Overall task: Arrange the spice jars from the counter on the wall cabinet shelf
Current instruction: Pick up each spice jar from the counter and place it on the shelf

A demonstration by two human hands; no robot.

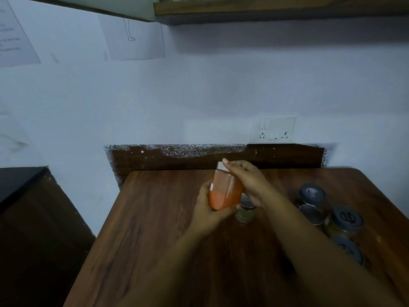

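While both hands hold it above the wooden counter [155, 229], a jar of orange-red spice [224, 191] tilts near the back wall. Left hand [209, 210] grips its base; right hand [247, 180] curls around its white-capped top. More jars [332, 218] stand clustered at the counter's right, one small jar [245, 212] just below the hands.

1. Looks like a home kitchen corner: a dark brown wood-grain counter [155, 229] pushed against a plain white painted wall [199, 85].
2. Near the counter's right edge there's a cluster of clear glass spice jars with grey round lids [345, 218], plus a small glass jar of greenish stuff [245, 212] near the middle.
3. A white switch-and-socket plate [274, 128] sits just above the counter's back edge.
4. Overhead, a brown wooden wall cabinet shelf [265, 7].
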